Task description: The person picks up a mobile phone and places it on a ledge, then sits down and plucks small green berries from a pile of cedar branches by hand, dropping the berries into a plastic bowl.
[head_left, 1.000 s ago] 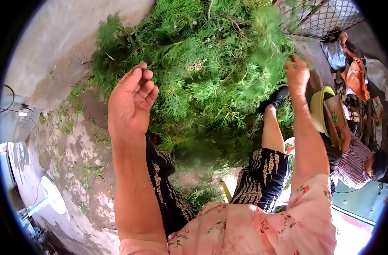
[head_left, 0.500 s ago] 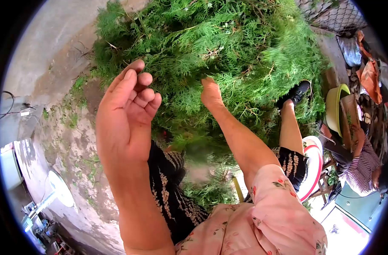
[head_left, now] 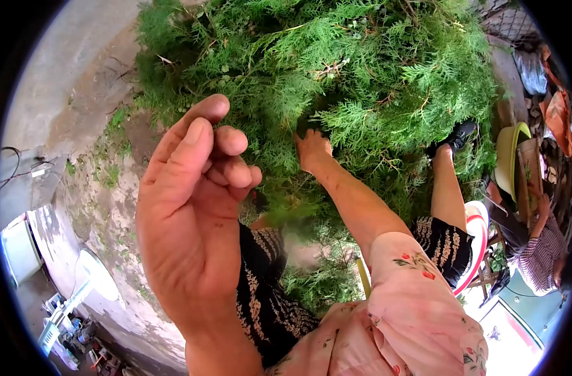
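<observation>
Left hand [head_left: 192, 207]: just before branch pile [head_left: 336, 75]; grip loosely curled, empty.
Right hand [head_left: 312, 150]: fingers sunk into branch pile; grip could not be told.

Pink short-sleeved top [head_left: 417, 301] with small red flowers — black shorts [head_left: 267, 301] patterned in beige, a black shoe [head_left: 458, 135]; left hand [head_left: 192, 207] and right hand [head_left: 312, 150] bare.

Bright daylight, hard sun on the foliage [head_left: 361, 75], with dark shadow pockets inside it. Near-right corner blown out. Heavy fisheye: black vignette, edges bent. Left hand [head_left: 192, 213] close to lens, slightly soft.
</observation>
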`<state>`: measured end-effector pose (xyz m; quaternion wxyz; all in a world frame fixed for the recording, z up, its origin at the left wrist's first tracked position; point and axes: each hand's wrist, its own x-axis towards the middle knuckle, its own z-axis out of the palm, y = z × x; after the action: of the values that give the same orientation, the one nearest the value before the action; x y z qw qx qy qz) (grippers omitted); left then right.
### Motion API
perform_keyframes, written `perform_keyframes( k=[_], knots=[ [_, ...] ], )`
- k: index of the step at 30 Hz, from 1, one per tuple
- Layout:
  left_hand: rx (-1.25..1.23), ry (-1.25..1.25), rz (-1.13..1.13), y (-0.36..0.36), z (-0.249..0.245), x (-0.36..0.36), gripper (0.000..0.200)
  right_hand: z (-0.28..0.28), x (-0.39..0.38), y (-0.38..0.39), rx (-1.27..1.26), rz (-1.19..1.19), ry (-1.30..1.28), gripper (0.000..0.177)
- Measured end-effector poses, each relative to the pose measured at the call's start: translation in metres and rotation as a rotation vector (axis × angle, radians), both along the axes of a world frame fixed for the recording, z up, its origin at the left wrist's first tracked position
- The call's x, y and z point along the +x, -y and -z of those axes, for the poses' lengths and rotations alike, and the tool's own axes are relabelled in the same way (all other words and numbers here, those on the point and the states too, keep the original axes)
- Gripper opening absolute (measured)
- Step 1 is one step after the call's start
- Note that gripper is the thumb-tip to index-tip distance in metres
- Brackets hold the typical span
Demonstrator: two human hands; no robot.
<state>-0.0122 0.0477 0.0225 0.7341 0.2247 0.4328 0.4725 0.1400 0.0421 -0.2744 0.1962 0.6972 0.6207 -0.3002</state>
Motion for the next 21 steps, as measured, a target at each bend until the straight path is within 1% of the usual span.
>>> perform_keyframes(
  k=[2,3,4,7,8,9,11,12,13,16,17,21],
  knots=[
    [0.007,0.020,0.017,-0.001,0.000,0.003,0.024,0.009,-0.002,0.001,-0.035,-0.002,-0.002,0.056],
    [0.004,0.018,0.012,-0.001,0.000,0.004,0.024,0.002,-0.004,-0.001,-0.052,-0.006,-0.002,0.049],
    [0.001,0.016,0.006,-0.002,0.000,0.005,0.024,-0.014,-0.004,0.004,0.023,-0.021,0.007,0.032],
    [-0.011,0.012,-0.016,-0.003,0.000,0.003,0.023,-0.024,0.019,0.011,0.068,0.022,-0.038,0.029],
    [-0.018,0.014,-0.022,-0.002,0.000,0.003,0.022,-0.028,0.028,0.019,0.209,-0.009,-0.029,0.028],
    [-0.015,0.032,-0.028,-0.002,0.002,0.003,0.021,-0.038,0.033,0.023,0.234,-0.034,-0.035,0.029],
    [-0.007,0.066,-0.040,-0.002,0.005,0.001,0.019,-0.073,0.042,0.029,0.285,-0.082,-0.048,0.032],
    [-0.003,0.062,-0.039,-0.003,0.005,0.000,0.019,-0.087,0.047,0.032,0.356,-0.077,-0.061,0.033],
    [0.000,0.057,-0.038,-0.004,0.006,-0.001,0.018,-0.101,0.053,0.033,0.398,-0.121,-0.031,0.029],
    [0.008,0.059,-0.036,-0.004,0.007,-0.003,0.017,-0.149,0.072,0.032,0.417,-0.184,0.034,0.021],
    [0.012,0.066,-0.038,-0.004,0.007,-0.004,0.017,-0.155,0.080,0.034,0.492,-0.209,0.025,0.021],
    [0.010,0.081,-0.059,-0.004,0.009,-0.009,0.016,-0.212,0.094,0.045,0.521,-0.267,0.149,0.024]
  ],
)
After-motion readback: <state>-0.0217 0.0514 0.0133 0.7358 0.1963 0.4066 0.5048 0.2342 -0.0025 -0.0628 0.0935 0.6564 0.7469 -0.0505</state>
